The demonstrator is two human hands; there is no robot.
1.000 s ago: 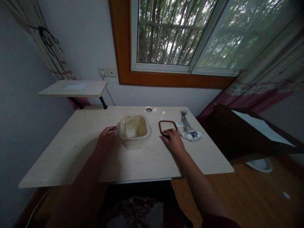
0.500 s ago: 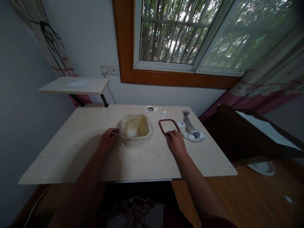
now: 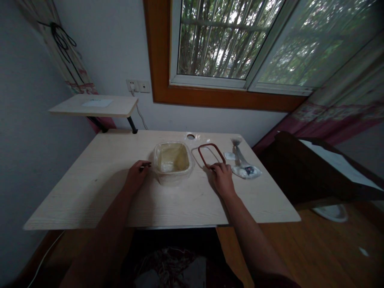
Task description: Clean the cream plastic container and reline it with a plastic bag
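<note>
A square, yellowish waste bin (image 3: pixel 175 156), lined with a clear plastic bag that hangs over its rim, stands upright in the middle of the desk. Just left of it, my left hand (image 3: pixel 138 174) rests on the desk with its fingers curled together. What those fingers hold, if anything, is too dark to make out. My right hand (image 3: pixel 222 178) grips the near edge of a reddish-brown square ring (image 3: pixel 200 154) with rounded corners. The ring's far side is raised off the desk and casts a shadow on it. My right fingertips are partly hidden.
Right of the ring, a clear plastic bag with whitish contents (image 3: pixel 247 172) lies by a small white paper (image 3: pixel 229 156). A raised shelf (image 3: pixel 66 105) stands at the desk's (image 3: pixel 180 208) back left. Dark furniture (image 3: pixel 318 180) stands off to the right.
The far side of the ring has risen from the desk and shifted slightly left, with my right hand still on its near edge. My left hand and the bin stay in place.
</note>
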